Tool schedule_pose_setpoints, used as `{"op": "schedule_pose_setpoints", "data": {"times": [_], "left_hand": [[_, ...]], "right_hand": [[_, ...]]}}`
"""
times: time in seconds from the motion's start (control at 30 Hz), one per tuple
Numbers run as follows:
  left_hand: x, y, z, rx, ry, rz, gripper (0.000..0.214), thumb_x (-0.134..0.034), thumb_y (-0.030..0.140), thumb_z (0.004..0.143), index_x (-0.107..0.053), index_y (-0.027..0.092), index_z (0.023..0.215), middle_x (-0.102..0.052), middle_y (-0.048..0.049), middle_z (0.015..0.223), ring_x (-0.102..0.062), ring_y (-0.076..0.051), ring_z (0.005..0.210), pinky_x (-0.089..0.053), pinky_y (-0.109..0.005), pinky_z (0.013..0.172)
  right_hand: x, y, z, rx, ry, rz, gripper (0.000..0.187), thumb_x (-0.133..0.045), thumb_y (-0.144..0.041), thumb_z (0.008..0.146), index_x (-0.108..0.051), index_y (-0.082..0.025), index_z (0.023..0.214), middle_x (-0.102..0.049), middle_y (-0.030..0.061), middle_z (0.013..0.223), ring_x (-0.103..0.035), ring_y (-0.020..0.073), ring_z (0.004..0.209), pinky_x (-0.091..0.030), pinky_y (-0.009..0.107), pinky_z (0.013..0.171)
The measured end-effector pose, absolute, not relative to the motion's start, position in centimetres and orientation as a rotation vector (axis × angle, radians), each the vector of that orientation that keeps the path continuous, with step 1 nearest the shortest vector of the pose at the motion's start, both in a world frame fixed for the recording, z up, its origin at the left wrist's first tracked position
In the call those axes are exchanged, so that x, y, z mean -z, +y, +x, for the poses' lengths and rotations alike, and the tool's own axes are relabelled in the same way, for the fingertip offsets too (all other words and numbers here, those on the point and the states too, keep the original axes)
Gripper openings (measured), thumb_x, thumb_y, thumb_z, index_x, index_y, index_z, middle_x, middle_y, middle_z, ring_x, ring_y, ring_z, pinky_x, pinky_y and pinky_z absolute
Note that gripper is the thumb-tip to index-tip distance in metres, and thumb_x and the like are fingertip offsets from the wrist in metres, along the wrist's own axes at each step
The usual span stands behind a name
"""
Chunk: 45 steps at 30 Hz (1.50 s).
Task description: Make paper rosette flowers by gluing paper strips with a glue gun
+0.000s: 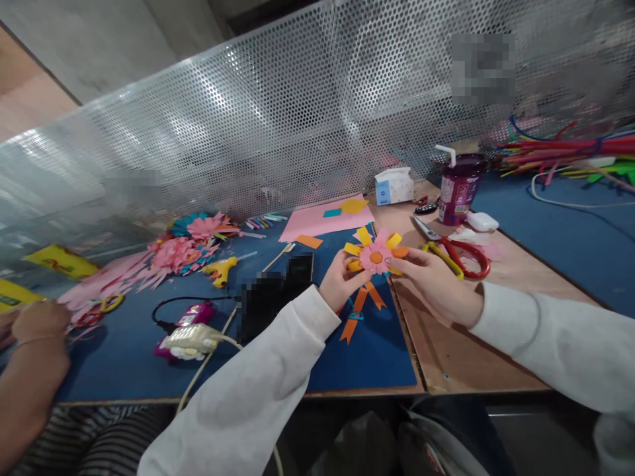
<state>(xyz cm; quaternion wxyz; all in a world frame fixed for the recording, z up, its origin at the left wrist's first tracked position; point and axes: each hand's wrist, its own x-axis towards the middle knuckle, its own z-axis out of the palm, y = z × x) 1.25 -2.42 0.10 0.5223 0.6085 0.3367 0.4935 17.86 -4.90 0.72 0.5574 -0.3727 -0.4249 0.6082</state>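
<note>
Both my hands hold a paper flower [376,254] above the blue mat [362,357]. It has pink petals, an orange centre and yellow and orange outer petals. My left hand [340,281] pinches its left edge from below. My right hand [431,281] grips its right side with fingers closed on an orange petal. Orange paper strips [360,307] lie on the mat just under the flower.
Scissors with red and yellow handles [454,254] lie right of my hands on the wooden board [471,357]. A purple cup with a straw [459,188], a tissue box [393,185], pink paper [322,221], finished paper flowers [191,244] and a glue gun [191,334] surround them. Another person's hand [34,330] is at the left.
</note>
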Motion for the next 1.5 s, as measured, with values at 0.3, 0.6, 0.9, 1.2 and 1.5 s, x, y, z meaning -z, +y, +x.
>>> {"op": "schedule_pose_setpoints", "data": {"times": [0.3, 0.6, 0.9, 1.2, 1.5], "left_hand": [[0.1, -2.4, 1.2, -1.168, 0.838, 1.353, 0.037, -0.074, 0.027, 0.062, -0.050, 0.016, 0.089, -0.061, -0.0019, 0.087, -0.060, -0.015, 0.083, -0.047, -0.032, 0.079], [-0.7, -2.4, 1.3, -1.214, 0.879, 1.271, 0.038, -0.075, 0.034, 0.063, -0.054, 0.016, 0.090, -0.063, -0.0025, 0.087, -0.060, -0.015, 0.078, -0.048, -0.028, 0.072], [0.2, 0.4, -0.9, -1.282, 1.162, 1.119, 0.034, -0.072, 0.028, 0.061, -0.056, 0.014, 0.088, -0.060, 0.0008, 0.079, -0.057, -0.010, 0.071, -0.044, -0.026, 0.071], [1.5, 1.3, -1.2, -1.292, 1.234, 1.099, 0.042, -0.073, 0.032, 0.065, -0.055, 0.014, 0.099, -0.061, -0.0051, 0.095, -0.060, -0.015, 0.089, -0.045, -0.031, 0.085], [1.6, 0.1, -0.5, -1.168, 1.318, 1.481, 0.072, -0.059, 0.030, 0.080, -0.019, 0.020, 0.139, -0.039, -0.0159, 0.137, -0.045, -0.022, 0.124, -0.034, -0.040, 0.105]], "right_hand": [[-0.6, -4.8, 17.9, -1.418, -1.033, -0.979, 0.029, -0.076, -0.036, 0.061, -0.063, -0.017, 0.079, -0.065, 0.0004, 0.083, -0.059, 0.0118, 0.074, -0.047, 0.023, 0.066], [-0.6, -4.5, 18.5, -1.268, -1.428, -0.938, 0.033, -0.064, -0.044, 0.075, -0.062, -0.018, 0.096, -0.067, 0.0072, 0.102, -0.062, 0.0213, 0.094, -0.048, 0.036, 0.085], [0.5, -4.3, 19.2, -0.752, -1.992, -1.045, 0.027, -0.047, -0.029, 0.086, -0.060, -0.020, 0.107, -0.067, 0.0075, 0.099, -0.063, 0.0192, 0.083, -0.053, 0.035, 0.072], [0.7, -5.1, 19.2, -0.224, -2.273, -0.818, 0.018, -0.044, -0.014, 0.088, -0.061, -0.016, 0.094, -0.065, 0.0082, 0.096, -0.058, 0.0191, 0.091, -0.049, 0.036, 0.080], [1.2, -5.8, 18.8, 0.054, -2.449, -0.745, 0.023, -0.046, -0.019, 0.089, -0.066, -0.013, 0.100, -0.070, 0.0088, 0.099, -0.058, 0.0223, 0.095, -0.051, 0.037, 0.076]]}}
